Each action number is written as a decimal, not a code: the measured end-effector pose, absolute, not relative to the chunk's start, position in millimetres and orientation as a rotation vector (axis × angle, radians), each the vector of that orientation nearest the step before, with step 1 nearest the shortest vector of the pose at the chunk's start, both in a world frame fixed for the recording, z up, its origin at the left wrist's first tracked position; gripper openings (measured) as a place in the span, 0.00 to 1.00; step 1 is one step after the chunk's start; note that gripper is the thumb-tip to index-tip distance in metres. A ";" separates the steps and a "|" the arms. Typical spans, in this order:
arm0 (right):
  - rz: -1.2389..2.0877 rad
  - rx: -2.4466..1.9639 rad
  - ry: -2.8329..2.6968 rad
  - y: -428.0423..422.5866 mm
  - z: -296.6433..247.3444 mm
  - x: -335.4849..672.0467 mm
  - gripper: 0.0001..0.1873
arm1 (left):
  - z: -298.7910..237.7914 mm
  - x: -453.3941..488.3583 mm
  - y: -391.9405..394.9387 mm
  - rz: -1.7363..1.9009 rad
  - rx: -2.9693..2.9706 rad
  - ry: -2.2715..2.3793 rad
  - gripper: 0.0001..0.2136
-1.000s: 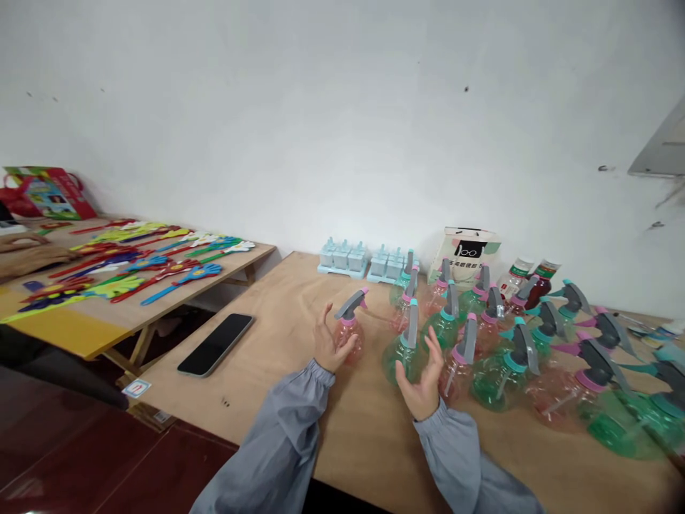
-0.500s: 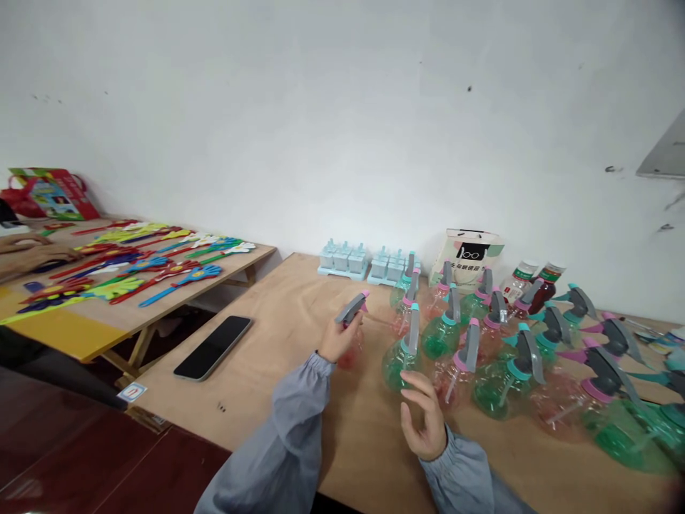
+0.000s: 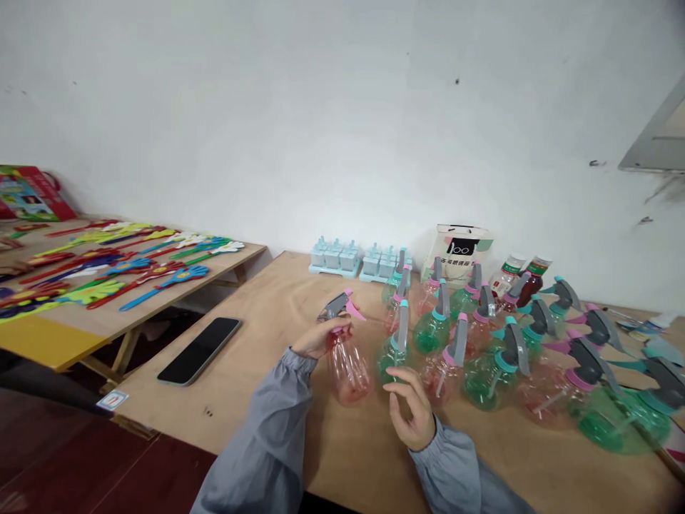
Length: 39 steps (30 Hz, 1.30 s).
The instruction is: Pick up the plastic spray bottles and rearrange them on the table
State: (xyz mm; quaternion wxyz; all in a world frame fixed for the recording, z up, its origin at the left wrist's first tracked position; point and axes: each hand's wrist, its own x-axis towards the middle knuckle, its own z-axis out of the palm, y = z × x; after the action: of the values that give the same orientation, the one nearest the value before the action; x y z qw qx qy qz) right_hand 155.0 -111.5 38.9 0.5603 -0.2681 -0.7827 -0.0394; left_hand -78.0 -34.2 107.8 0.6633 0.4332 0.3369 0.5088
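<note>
My left hand (image 3: 325,337) is closed round the neck of a pink clear spray bottle (image 3: 350,375), whose grey head with a pink trigger sticks up above my fingers. The bottle leans a little, its base over or on the tabletop; whether it touches I cannot tell. My right hand (image 3: 413,416) holds nothing, its fingers curved and thumb apart, in front of a green spray bottle (image 3: 393,357) that it partly hides. Several more pink and green spray bottles with grey heads, among them a front pink spray bottle (image 3: 442,378), stand in rows to the right.
A black-screened phone (image 3: 200,351) lies left on the wooden table (image 3: 257,400). Behind are pale blue ice-pop moulds (image 3: 335,257), a printed paper bag (image 3: 459,253) and two labelled bottles (image 3: 508,277). Hand clappers (image 3: 165,285) cover a second table, where a person's hand (image 3: 11,268) shows at the edge.
My left hand has turned the pink spray bottle, so its body and trigger now show more fully. The view has shifted slightly to the right. My right hand stays by the green spray bottle.
</note>
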 end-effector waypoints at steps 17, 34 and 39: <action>-0.035 -0.671 -1.816 -107.5 33.2 157.0 0.14 | 112.2 -68.9 -43.8 1.168 0.983 0.765 0.10; -0.050 -0.779 -1.704 -104.9 23.3 163.9 0.15 | 127.8 -49.9 -63.6 1.104 1.125 0.832 0.11; -0.023 -0.769 -1.706 -106.4 23.2 164.6 0.15 | 128.9 -49.6 -61.8 1.189 1.149 0.882 0.06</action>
State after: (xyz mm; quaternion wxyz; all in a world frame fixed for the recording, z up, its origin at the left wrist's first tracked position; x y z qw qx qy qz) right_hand 164.6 -106.4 23.2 0.5931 -0.3308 -0.7339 -0.0099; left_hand -49.6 -61.8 128.9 0.5920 0.4942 0.3793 0.5113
